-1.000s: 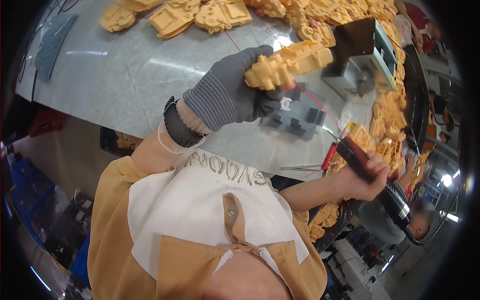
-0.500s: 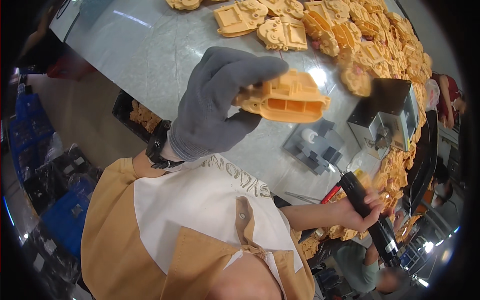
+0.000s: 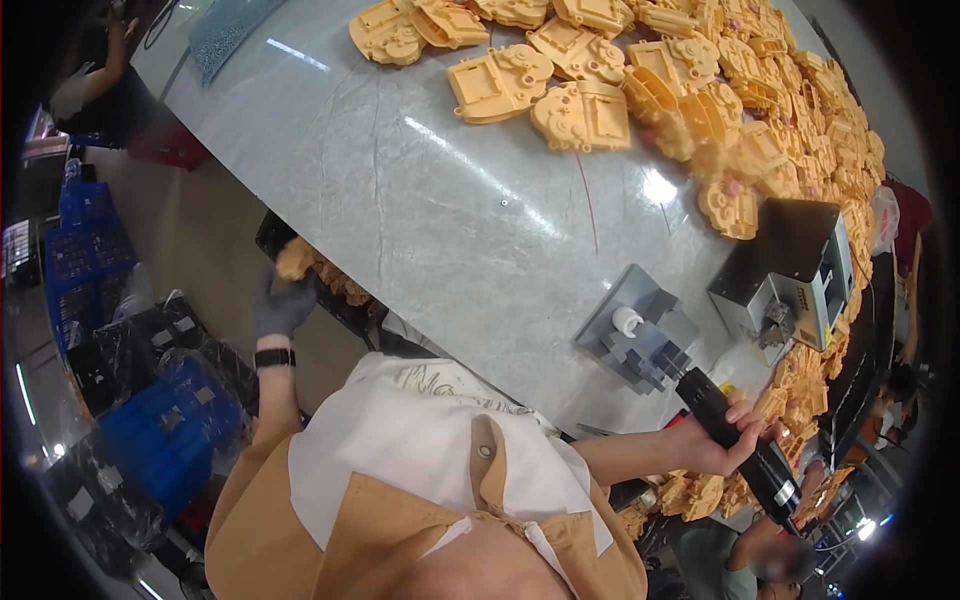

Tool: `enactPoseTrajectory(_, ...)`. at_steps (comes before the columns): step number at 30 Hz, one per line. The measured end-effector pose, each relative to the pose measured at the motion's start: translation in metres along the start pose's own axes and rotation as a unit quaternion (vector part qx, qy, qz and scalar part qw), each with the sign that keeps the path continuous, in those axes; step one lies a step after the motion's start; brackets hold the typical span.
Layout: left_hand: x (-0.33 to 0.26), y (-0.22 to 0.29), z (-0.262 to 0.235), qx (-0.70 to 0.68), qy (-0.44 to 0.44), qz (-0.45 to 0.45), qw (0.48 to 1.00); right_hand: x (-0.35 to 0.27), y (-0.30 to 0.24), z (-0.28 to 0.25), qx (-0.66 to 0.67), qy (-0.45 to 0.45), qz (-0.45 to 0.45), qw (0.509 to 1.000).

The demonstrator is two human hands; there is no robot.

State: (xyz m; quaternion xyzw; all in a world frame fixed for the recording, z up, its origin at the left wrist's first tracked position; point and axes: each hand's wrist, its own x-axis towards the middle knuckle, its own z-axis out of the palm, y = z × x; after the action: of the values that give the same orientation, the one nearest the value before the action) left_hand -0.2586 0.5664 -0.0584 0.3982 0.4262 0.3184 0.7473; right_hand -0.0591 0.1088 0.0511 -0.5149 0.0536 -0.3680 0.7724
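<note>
Down at the left, below the table edge, my left hand (image 3: 284, 303) in a grey glove is closed on a yellow-orange plastic housing (image 3: 294, 258). It is over a black bin (image 3: 268, 235) with more orange parts in it; the fingers are partly hidden. My bare right hand (image 3: 728, 440) grips a black electric screwdriver (image 3: 716, 408), tilted, with its tip at the edge of a grey fixture (image 3: 640, 330). A white round piece (image 3: 627, 320) sits on that fixture.
A large heap of orange housings (image 3: 790, 110) covers the table's far right. A metal box machine (image 3: 785, 270) stands beside the fixture. A bag of small screws (image 3: 225, 40) lies at the far left edge. Blue crates (image 3: 95, 240) stand on the floor at left. Other people are nearby.
My left hand has moved from above the table down to the bin at left, taking the orange housing along. My right hand still grips the screwdriver, and the view has shifted slightly.
</note>
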Motion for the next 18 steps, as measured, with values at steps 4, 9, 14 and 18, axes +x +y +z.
enactPoseTrajectory(4, -0.009, 0.02, 0.066, 0.101, -0.034, 0.181, 0.978, -0.013, -0.013, 0.007, 0.028, -0.008, -0.012, 0.999)
enactPoseTrajectory(9, 0.003, 0.035, 0.286, 0.518, -0.379, 0.526, 0.558, -0.014, -0.02, 0.002, 0.022, -0.037, -0.021, 0.999)
enactPoseTrajectory(14, -0.017, -0.013, 0.273, 0.645, -0.377, 0.407, 0.525, -0.026, -0.049, -0.014, -0.041, 0.01, -0.085, 0.996)
enactPoseTrajectory(18, -0.035, -0.001, 0.252, 0.71, -0.359, 0.294, 0.53, -0.027, -0.048, -0.034, -0.076, 0.088, -0.068, 0.991)
